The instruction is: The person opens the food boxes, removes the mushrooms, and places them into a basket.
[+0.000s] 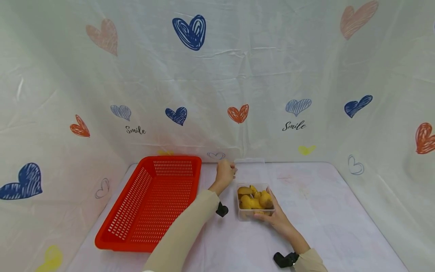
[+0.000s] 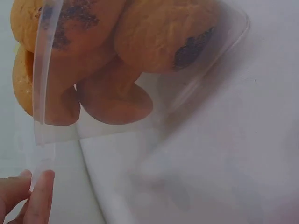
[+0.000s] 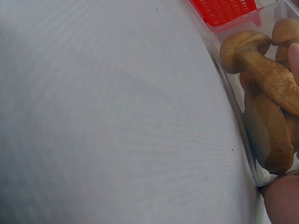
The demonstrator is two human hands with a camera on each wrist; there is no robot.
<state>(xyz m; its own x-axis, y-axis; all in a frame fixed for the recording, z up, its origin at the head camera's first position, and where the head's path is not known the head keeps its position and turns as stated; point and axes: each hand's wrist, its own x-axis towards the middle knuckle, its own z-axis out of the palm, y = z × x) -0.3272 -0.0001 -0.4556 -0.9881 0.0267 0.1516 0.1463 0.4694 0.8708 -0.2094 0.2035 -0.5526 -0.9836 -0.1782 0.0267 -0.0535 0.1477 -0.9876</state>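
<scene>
A clear plastic box (image 1: 242,216) with several yellow-brown mushrooms (image 1: 251,203) in it stands on the table. My right hand (image 1: 279,219) grips the box's right side, thumb at the near side and fingers at the far right corner. Behind the box rises its clear lid (image 1: 249,170), tilted up. My left hand (image 1: 225,172) pinches the lid's left edge between thumb and fingers; in the left wrist view its fingertips (image 2: 44,186) meet on a clear plastic edge. The right wrist view shows mushrooms (image 3: 268,135) lying over one another inside the box. Where lid joins box is unclear.
A red slotted plastic basket (image 1: 154,204) stands on the left of the table, with nothing seen inside. A white cloth (image 1: 326,211) covers the table. Behind it and at the sides hangs a white curtain (image 1: 217,83) printed with hearts.
</scene>
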